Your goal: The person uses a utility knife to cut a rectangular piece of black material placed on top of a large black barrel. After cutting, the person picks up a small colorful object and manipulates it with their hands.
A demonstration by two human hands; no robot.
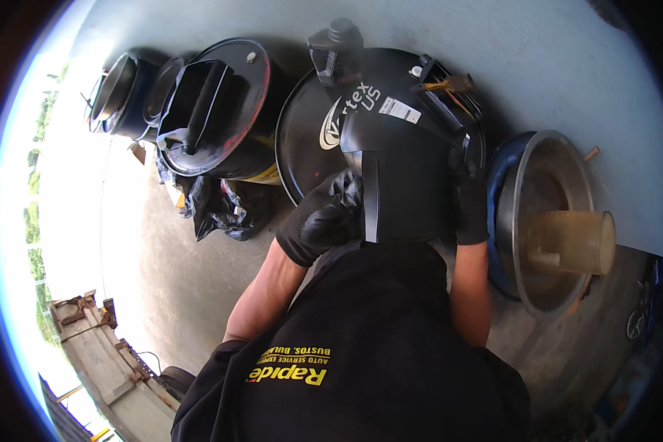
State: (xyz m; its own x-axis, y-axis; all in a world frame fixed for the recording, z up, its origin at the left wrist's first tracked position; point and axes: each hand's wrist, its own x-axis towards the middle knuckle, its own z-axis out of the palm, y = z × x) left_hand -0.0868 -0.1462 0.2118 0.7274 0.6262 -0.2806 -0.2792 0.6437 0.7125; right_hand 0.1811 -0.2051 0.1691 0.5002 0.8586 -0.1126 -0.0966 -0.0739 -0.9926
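Note:
Both my hands wear black gloves. A large black plastic container, smooth-sided with a pale label at its far end, is held close in front of my body. My left hand is closed at its left side, beside a raised grey-edged strip. Along the opposite side lies my right hand, closed against the container; its fingertips are partly hidden. Right behind it stands a black drum with white lettering on its lid. A dark bottle stands on the drum's far edge.
At the right, a metal basin holds a cloudy measuring jug. Another drum carries a black tray. Black plastic bags lie below it. A brush rests near the drum's far right edge.

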